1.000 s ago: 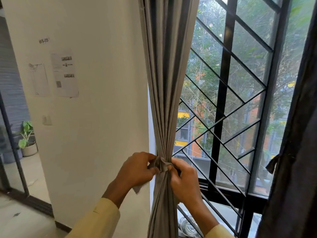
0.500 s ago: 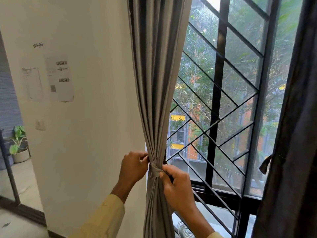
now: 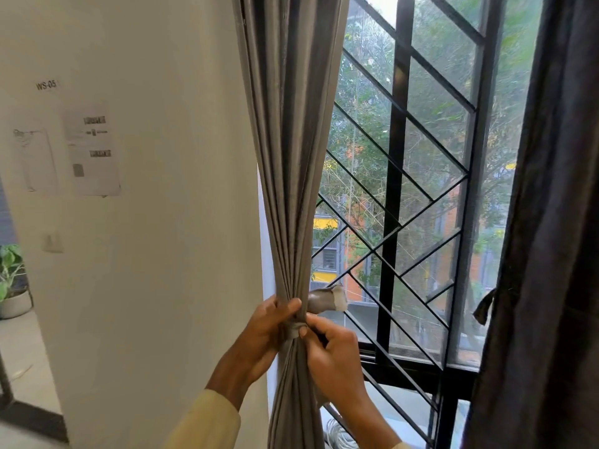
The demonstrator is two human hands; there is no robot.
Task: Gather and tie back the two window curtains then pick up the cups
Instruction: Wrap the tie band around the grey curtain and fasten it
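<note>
The grey left curtain [image 3: 291, 157] hangs gathered into a narrow bundle beside the white wall. A grey fabric tie [image 3: 293, 328] wraps the bundle at waist height, and its loose end [image 3: 327, 301] sticks out to the right. My left hand [image 3: 262, 332] curls round the bundle from the left, at the tie. From the right, my right hand [image 3: 330, 348] pinches the tie with thumb and fingers. The dark right curtain [image 3: 544, 254] hangs at the right edge with a short tie end [image 3: 484, 307] on its left side. No cups are in view.
A black diagonal window grille [image 3: 392, 222] with mesh stands behind the curtains. The white wall [image 3: 162, 254] carries taped papers [image 3: 92, 150]. A potted plant [image 3: 11, 280] stands on the floor at far left. White cable lies coiled below the window [image 3: 337, 435].
The tie's loose end now sticks out to the right of the bundle. My hands have shifted at the knot, the right thumb now on the tie band. The view has shifted slightly.
</note>
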